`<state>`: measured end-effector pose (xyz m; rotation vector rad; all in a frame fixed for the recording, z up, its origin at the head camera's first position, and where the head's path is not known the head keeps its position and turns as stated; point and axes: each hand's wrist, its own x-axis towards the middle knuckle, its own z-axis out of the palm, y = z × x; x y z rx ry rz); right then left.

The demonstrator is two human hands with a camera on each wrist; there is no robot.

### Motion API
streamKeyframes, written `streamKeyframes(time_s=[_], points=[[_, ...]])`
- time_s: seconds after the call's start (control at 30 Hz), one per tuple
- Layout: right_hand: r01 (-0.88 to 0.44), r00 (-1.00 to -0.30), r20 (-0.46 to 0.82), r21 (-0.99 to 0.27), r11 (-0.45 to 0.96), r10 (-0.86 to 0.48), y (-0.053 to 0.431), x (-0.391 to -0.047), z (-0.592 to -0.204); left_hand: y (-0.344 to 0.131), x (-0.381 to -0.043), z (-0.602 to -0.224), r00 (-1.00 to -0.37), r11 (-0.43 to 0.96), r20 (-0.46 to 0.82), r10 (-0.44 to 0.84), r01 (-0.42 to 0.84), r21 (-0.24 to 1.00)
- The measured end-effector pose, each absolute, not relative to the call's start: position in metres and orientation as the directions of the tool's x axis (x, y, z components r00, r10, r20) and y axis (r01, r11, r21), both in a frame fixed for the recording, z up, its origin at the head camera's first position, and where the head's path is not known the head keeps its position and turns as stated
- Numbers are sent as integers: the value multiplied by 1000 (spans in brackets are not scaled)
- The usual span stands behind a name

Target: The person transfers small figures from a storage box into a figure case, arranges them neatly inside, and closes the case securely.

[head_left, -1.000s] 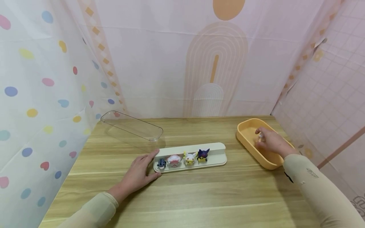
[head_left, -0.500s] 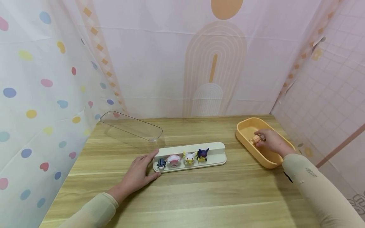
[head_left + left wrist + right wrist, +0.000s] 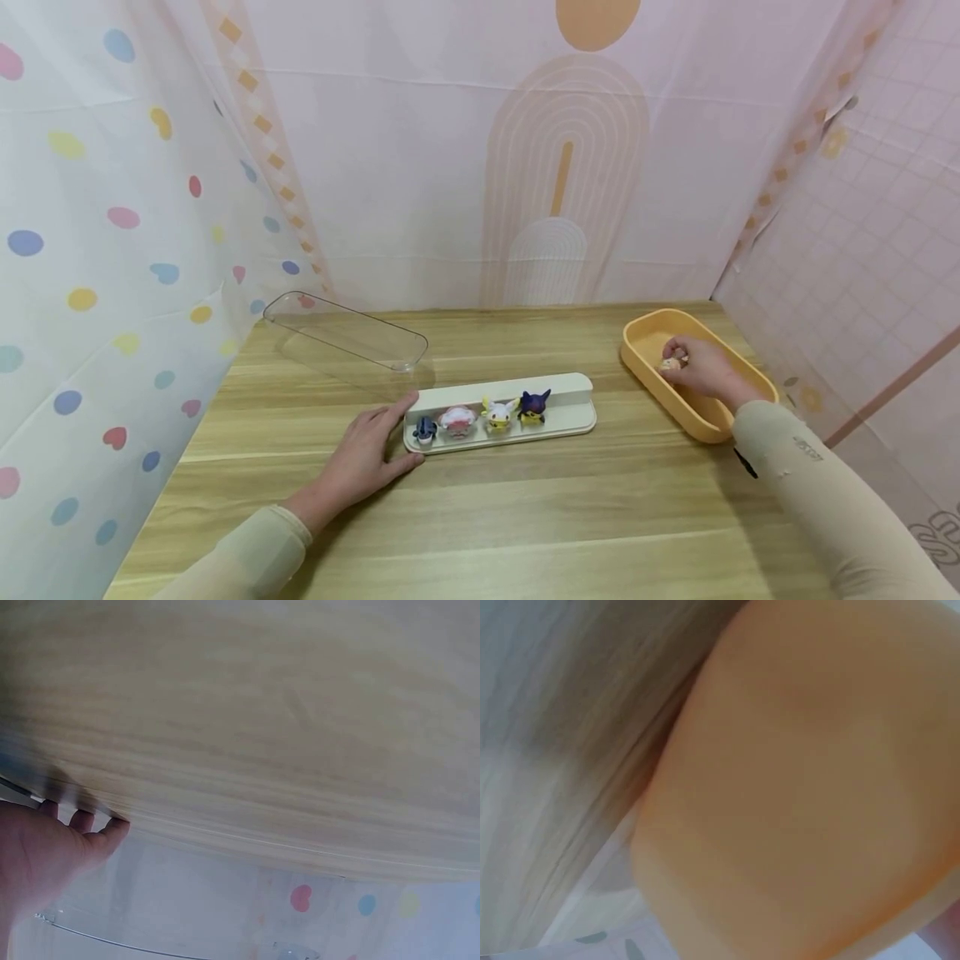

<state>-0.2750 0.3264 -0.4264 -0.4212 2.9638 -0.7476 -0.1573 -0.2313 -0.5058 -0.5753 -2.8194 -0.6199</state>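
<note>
A long white display tray (image 3: 566,423) lies on the table. Along it stand a dark blue figurine (image 3: 425,431), a pink-and-white figurine (image 3: 457,422), a white-and-yellow figurine (image 3: 498,415) and a purple figurine (image 3: 533,407). My left hand (image 3: 362,457) holds the tray's left end, index finger at the back corner and thumb at the front edge. My right hand (image 3: 705,367), inside the orange bin (image 3: 660,390), pinches a small pale orange figurine (image 3: 670,364), partly hidden by the fingers. The right wrist view shows mostly the bin (image 3: 795,787).
A clear plastic cover (image 3: 348,337) rests at the back left of the wooden table (image 3: 480,517). Printed curtains (image 3: 420,167) hang behind the table and along both sides. The bin's walls surround my right hand.
My right hand has turned and shifted slightly within the bin, and the pale orange figurine has turned with it. My left hand and the tray have stayed in place.
</note>
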Motion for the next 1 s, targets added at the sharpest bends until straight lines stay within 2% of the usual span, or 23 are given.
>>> streamKeyframes(time_s=[0.27,0.47,0.6,0.7,0.8,1.0], points=[[-323,-938,10,-378,868,-345,323,-279,-424,-230,-159,-506,-904,835,276,328,414,363],[-261,-963,34,-365,894,-267,330,-276,-423,-228,-161,-507,-909,836,255,329,406,369],[-239,-969,147,-356,903,-198,330,-267,-418,-229,-159,-507,-912,838,243,330,402,369],[-305,-936,279,-334,892,-215,319,-259,-404,-231,-157,-506,-912,838,244,329,401,369],[-426,-875,373,-292,856,-308,296,-248,-386,-232,-157,-506,-910,837,256,328,405,367],[-650,-743,403,-247,718,-534,239,-225,-381,-234,-157,-504,-907,838,268,326,408,362]])
